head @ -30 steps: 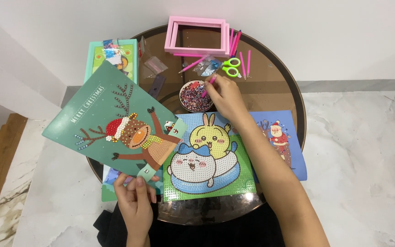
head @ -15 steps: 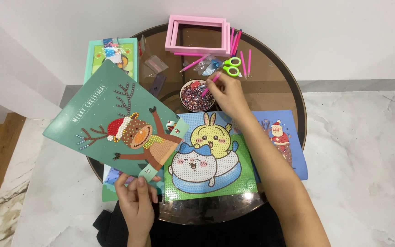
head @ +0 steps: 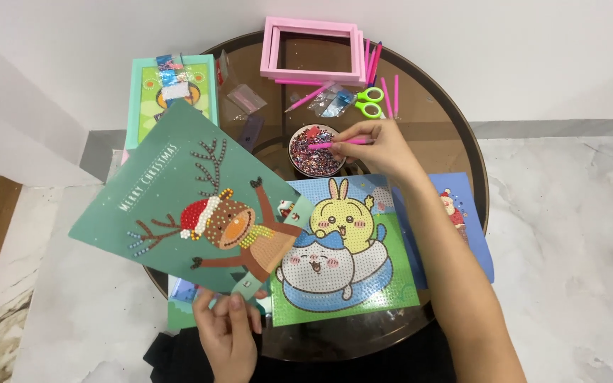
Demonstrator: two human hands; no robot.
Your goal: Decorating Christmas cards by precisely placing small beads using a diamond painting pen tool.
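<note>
Head view: a green reindeer card [head: 193,206] is gripped at its lower edge by the left hand [head: 228,337], fingers closed on it, left of the bead bowl [head: 315,151]. A pink pen [head: 338,143] is pinched in the right hand [head: 384,147], its tip over the bowl. The bowl sits on the round glass counter [head: 455,135], just behind the rabbit canvas [head: 342,248].

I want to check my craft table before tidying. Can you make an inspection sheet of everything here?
Surface: round dark glass table, crowded.
Job's things: green reindeer card held up; pink pen tip over round bowl of mixed beads.
Clutter: rabbit bead picture, blue Santa card, pink frames, green scissors, spare pink pens, small plastic bags, mint green box.
Hands: left hand grips card's bottom edge; right hand pinches pen.
Cables: nothing seen.
Surroundings: white wall, marble floor.
</note>
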